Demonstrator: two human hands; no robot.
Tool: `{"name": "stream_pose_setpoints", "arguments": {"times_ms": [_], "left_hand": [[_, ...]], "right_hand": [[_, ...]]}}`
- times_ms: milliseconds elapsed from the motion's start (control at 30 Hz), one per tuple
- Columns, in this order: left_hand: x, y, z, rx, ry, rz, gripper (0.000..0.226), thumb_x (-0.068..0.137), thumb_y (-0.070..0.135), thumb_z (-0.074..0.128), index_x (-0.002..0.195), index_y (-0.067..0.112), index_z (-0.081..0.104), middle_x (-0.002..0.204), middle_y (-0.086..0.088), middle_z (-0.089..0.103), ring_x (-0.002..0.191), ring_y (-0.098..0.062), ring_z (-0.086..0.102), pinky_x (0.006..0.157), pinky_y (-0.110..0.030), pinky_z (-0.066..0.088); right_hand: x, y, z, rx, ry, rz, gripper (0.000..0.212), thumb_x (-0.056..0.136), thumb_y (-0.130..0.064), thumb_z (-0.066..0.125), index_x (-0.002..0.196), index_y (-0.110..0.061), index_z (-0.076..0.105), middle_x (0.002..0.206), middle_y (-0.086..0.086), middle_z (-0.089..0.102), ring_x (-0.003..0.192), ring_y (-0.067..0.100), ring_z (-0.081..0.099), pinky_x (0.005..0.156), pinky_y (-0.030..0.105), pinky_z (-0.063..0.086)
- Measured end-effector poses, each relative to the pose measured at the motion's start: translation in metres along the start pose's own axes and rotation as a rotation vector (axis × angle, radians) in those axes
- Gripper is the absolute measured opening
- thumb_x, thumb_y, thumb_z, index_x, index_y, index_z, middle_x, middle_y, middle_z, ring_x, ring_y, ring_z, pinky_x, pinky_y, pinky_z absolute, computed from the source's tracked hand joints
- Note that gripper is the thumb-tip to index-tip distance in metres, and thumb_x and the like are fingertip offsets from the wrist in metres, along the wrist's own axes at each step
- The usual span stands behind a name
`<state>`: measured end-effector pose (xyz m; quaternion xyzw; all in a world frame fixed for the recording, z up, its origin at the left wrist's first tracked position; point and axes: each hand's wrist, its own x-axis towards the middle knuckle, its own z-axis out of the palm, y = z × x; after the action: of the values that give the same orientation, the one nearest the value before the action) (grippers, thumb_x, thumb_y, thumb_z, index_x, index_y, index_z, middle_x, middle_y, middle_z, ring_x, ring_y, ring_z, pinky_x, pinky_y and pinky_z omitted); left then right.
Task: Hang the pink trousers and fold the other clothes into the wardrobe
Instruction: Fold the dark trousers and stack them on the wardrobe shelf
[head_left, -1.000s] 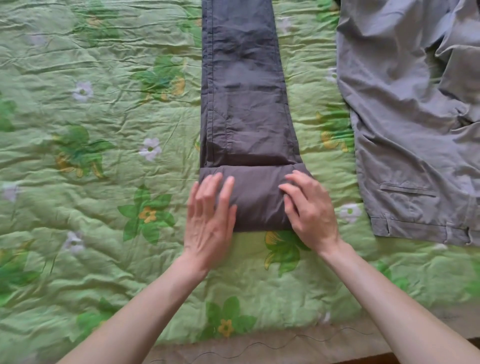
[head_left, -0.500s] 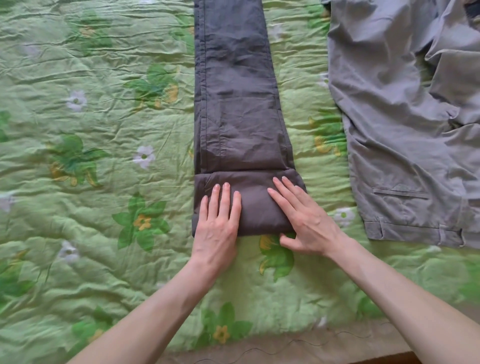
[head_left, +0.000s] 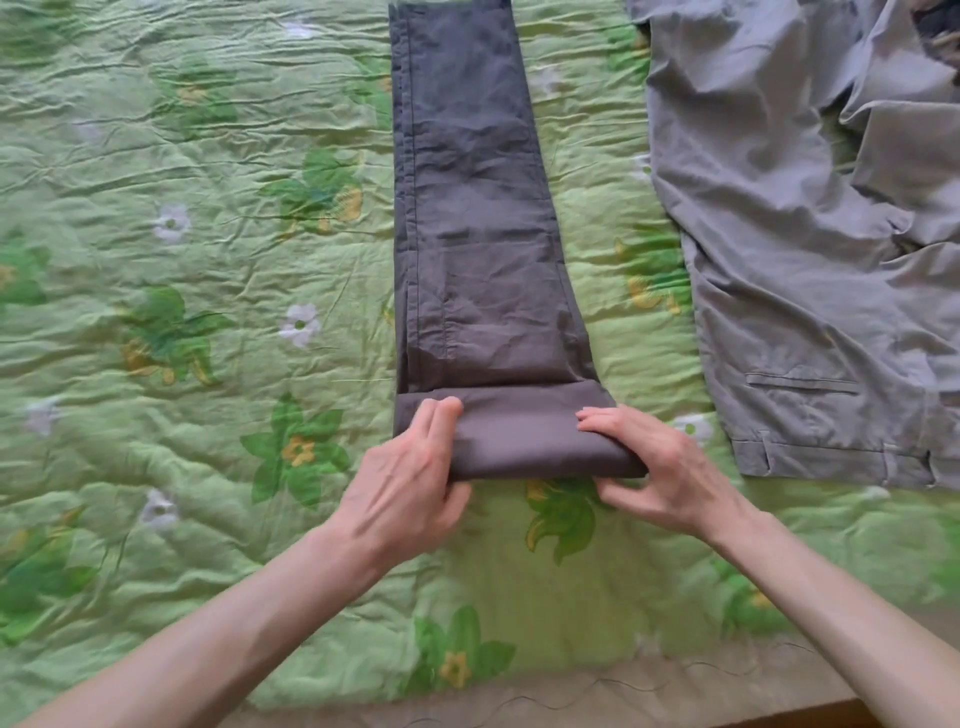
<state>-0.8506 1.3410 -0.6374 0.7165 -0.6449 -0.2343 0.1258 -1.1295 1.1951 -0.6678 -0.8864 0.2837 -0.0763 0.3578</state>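
Dark grey trousers (head_left: 478, 218) lie folded lengthwise in a long strip on the bed, near end turned into a thick roll (head_left: 519, 441). I take that roll as landmark. Under it: green quilt (head_left: 182, 415) printed with leaves and flowers, heavily creased; its pale border runs along the near edge of the bed. Right of the roll, apart from it, light grey trousers (head_left: 805, 312) lie spread, rumpled. Left hand (head_left: 410, 483) grips the roll's left end, fingers curled over the top, thumb below. Right hand (head_left: 660, 467) grips the right end the same way.
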Motion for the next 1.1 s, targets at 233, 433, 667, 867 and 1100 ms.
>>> {"name": "stream_pose_setpoints", "arguments": {"times_ms": [233, 433, 667, 867, 1100], "left_hand": [[-0.018, -0.016, -0.026, -0.594, 0.101, -0.342, 0.028, 0.08, 0.025, 0.088, 0.093, 0.026, 0.064, 0.075, 0.006, 0.073, 0.061, -0.003, 0.059, 0.061, -0.024, 0.05], [-0.013, -0.017, -0.012, -0.942, 0.233, -0.554, 0.008, 0.089, 0.02, 0.08, 0.093, 0.015, 0.076, 0.08, 0.007, 0.076, 0.075, -0.002, 0.066, 0.069, -0.015, 0.051], [0.002, -0.027, 0.007, -0.82, 0.249, -0.484, 0.012, 0.105, 0.022, 0.062, 0.114, 0.027, 0.067, 0.103, 0.019, 0.076, 0.101, 0.001, 0.07, 0.09, -0.022, 0.054], [0.025, -0.036, 0.02, -0.464, 0.308, -0.492, 0.046, 0.103, 0.053, 0.051, 0.125, 0.013, 0.054, 0.096, -0.008, 0.075, 0.09, -0.038, 0.071, 0.079, -0.048, 0.054], [0.046, -0.035, 0.03, -0.379, 0.404, -0.635, 0.04, 0.102, 0.044, 0.062, 0.118, 0.011, 0.045, 0.083, -0.008, 0.064, 0.084, -0.044, 0.066, 0.067, -0.042, 0.042]], "right_hand": [[-0.017, -0.025, 0.003, 0.373, 0.29, 0.378, 0.034, 0.081, -0.036, 0.084, 0.106, -0.027, 0.063, 0.089, -0.011, 0.073, 0.079, 0.003, 0.07, 0.071, 0.019, 0.054], [0.012, -0.03, 0.026, 0.476, 0.402, 0.541, 0.045, 0.082, -0.065, 0.064, 0.114, -0.033, 0.061, 0.101, -0.014, 0.074, 0.097, 0.002, 0.07, 0.087, 0.027, 0.056], [0.053, -0.022, 0.032, 0.411, 0.454, 0.62, 0.043, 0.095, -0.056, 0.056, 0.12, -0.021, 0.055, 0.104, -0.012, 0.064, 0.09, 0.0, 0.061, 0.08, 0.003, 0.041], [0.068, -0.01, 0.044, 0.283, 0.481, 0.66, 0.038, 0.103, -0.047, 0.056, 0.11, -0.01, 0.052, 0.101, 0.007, 0.065, 0.096, 0.028, 0.063, 0.078, 0.033, 0.042], [0.086, -0.004, 0.049, -0.05, 0.458, 0.642, 0.052, 0.102, -0.051, 0.054, 0.139, -0.015, 0.045, 0.13, 0.011, 0.059, 0.11, 0.038, 0.062, 0.076, 0.041, 0.042]]}}
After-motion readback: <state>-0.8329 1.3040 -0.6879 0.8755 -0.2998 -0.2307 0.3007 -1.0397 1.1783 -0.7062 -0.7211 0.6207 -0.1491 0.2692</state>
